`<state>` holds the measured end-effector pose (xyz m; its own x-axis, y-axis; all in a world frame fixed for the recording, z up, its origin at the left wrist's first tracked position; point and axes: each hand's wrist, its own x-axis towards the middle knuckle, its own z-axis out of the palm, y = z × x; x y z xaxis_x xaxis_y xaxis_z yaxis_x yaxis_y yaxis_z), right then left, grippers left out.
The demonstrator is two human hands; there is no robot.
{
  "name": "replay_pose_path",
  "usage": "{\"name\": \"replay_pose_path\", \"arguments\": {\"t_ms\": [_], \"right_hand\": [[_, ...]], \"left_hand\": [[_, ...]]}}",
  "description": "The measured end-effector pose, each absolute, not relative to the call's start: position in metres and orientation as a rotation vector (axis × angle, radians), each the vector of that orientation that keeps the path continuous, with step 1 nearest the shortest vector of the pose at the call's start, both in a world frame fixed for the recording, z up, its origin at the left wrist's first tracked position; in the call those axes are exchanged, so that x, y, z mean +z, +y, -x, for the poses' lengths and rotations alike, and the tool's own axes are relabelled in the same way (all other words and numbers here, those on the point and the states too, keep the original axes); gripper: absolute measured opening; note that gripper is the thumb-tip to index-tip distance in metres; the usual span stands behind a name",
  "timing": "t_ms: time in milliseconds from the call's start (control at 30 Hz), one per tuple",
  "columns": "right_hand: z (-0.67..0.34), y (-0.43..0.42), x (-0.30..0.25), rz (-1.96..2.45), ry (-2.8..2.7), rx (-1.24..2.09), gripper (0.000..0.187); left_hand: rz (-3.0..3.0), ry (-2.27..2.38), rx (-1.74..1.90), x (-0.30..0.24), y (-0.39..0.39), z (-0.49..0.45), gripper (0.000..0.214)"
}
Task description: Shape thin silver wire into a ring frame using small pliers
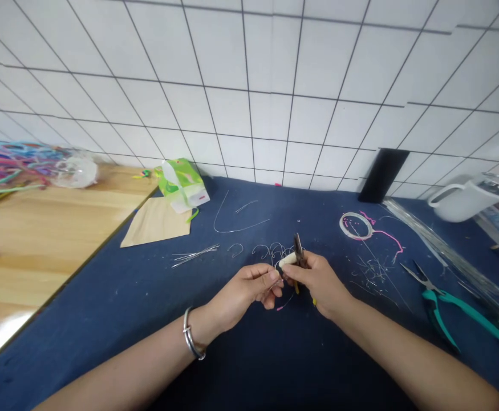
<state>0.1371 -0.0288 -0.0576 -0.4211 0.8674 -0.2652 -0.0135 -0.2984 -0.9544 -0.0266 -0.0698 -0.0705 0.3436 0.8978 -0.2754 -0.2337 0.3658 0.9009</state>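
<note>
Both my hands meet over the blue cloth (146, 319) at the middle of the table. My right hand (317, 282) is closed around small pliers (297, 249) with yellow handles, jaws pointing up and away. My left hand (249, 288), with a silver bangle on its wrist, pinches a thin wire (284, 302) right beside the pliers; the wire's pink end hangs below my fingers. Several bent wire hooks (268, 250) lie just beyond my hands.
Teal-handled pliers (446, 302) lie to the right. A wire coil with pink cord (360, 225), a bundle of straight wires (193, 255), a green packet (183, 182), brown paper (157, 222), a white jug (467, 197) and coloured cords (13, 165) surround the work spot. A tiled wall stands behind.
</note>
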Motion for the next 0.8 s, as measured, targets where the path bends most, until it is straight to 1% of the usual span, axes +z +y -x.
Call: {"name": "replay_pose_path", "arguments": {"t_ms": [300, 567, 800], "right_hand": [[-0.1374, -0.0263, -0.0578, 1.137, -1.285, 1.811, 0.011], [-0.1378, -0.0255, -0.0573, 1.111, -1.309, 1.817, 0.014], [-0.1413, -0.023, -0.0586, 1.038, -1.339, 1.893, 0.02]], "left_hand": [[-1.044, 1.016, 0.87, -0.0732, -0.0679, 0.0243, 0.017], [-1.205, 1.072, 0.869, -0.072, -0.0701, 0.0227, 0.02], [-1.15, 1.075, 0.899, -0.0722, -0.0715, 0.0243, 0.017]]}}
